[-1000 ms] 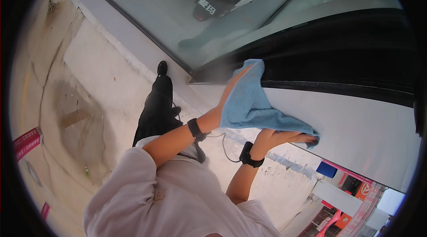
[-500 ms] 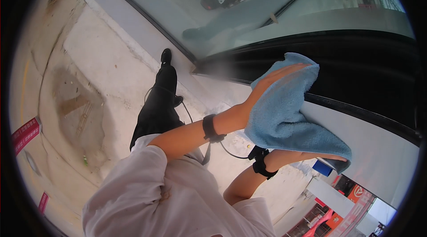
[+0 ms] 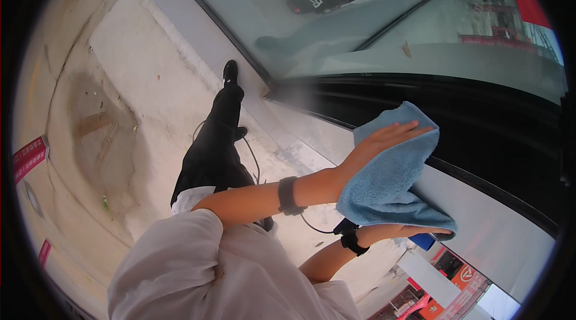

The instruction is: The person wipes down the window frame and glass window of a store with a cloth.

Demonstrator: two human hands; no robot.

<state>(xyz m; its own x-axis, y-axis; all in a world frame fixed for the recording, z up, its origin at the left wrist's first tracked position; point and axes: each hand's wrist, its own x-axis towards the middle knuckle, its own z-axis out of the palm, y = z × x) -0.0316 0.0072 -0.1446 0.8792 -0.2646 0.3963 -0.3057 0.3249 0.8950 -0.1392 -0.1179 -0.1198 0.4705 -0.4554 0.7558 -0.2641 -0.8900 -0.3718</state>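
Observation:
A blue towelling cloth (image 3: 384,176) hangs in folds between my two hands, in front of a black panel under a window. My left hand (image 3: 384,143) holds its upper part, with long straight fingers laid across the near face; the thumb is hidden. Lower down, my right hand (image 3: 414,231) has the cloth's bottom edge, and the fabric covers part of its fingers. Whether the cloth touches the panel I cannot tell. Each wrist wears a black strap, the left strap (image 3: 288,196) and the right strap (image 3: 353,241).
Ahead stands a glass pane (image 3: 282,26) reflecting a scooter, above the black panel (image 3: 480,134) and a pale ledge (image 3: 504,242). Cracked concrete (image 3: 156,110) stretches left. A thin cable (image 3: 255,158) runs near my leg. Red signs (image 3: 30,158) are at far left.
Both hands and the cloth sit lower in the picture, and my view has shifted with more of the window showing. The cloth's lower corner has drawn in to the left.

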